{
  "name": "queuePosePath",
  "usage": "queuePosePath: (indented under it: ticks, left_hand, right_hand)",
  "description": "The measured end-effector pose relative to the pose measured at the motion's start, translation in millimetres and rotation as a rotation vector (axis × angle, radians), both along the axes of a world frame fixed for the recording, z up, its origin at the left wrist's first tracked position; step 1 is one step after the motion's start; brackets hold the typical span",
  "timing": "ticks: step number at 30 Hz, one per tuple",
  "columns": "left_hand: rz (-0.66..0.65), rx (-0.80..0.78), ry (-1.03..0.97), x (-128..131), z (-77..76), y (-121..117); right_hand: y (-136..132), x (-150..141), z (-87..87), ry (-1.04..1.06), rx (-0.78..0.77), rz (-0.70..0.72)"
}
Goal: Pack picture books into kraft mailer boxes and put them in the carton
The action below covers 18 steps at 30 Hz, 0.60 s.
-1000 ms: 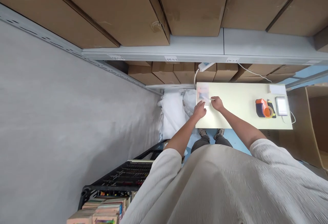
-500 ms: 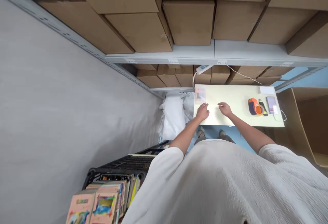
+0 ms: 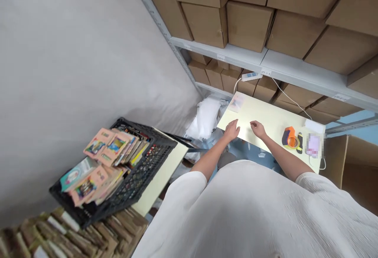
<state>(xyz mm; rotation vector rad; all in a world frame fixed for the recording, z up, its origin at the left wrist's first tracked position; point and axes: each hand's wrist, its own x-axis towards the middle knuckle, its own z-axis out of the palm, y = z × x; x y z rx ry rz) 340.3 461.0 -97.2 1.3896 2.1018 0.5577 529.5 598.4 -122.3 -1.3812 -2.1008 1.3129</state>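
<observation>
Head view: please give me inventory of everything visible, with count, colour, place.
cardboard boxes: many, brown, on shelf
shelf: one, grey, beyond table
power strip: one, white, near shelf
table: one, pale yellow, before person
flat item: one, pinkish, table's far left
tape dispenser: one, orange and purple, table's right
tool: one, black and yellow, beside dispenser
blurred device: one, purplish, table's right
block: one, white, table's far right
open carton: one, brown, right of table
crate: one, black, person's left
books: many, mostly pink, in crate
stacked items: many, brownish, near crate
sheeting: uncountable, white, left of table
wall: one, grey, far left
shirt: one, white, on person
left hand: one, bare, near table's edge
right hand: one, bare, over table
</observation>
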Motion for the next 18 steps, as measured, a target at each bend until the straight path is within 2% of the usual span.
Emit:
queuePosePath:
  ticks: [4,7,11,18]
  left_hand:
    - [0.136,-0.002,-0.031,26.3,1.2,-39.4]
    - [0.185,-0.025,-0.039,35.8,5.3,-66.7]
    - [0.251,-0.028,-0.023,38.6,8.7,-93.0]
    - [0.340,-0.003,-0.030,39.8,8.2,-126.0]
  right_hand:
    - [-19.7,9.0,-2.8,-0.005,-0.023,0.118]
    - [-35.0,6.7,-2.9,-0.002,-0.034,0.174]
    - [-51.4,-5.2,-0.9,0.022,-0.041,0.236]
    - [-73.6,-26.7,7.1,0.057,-0.039,0.336]
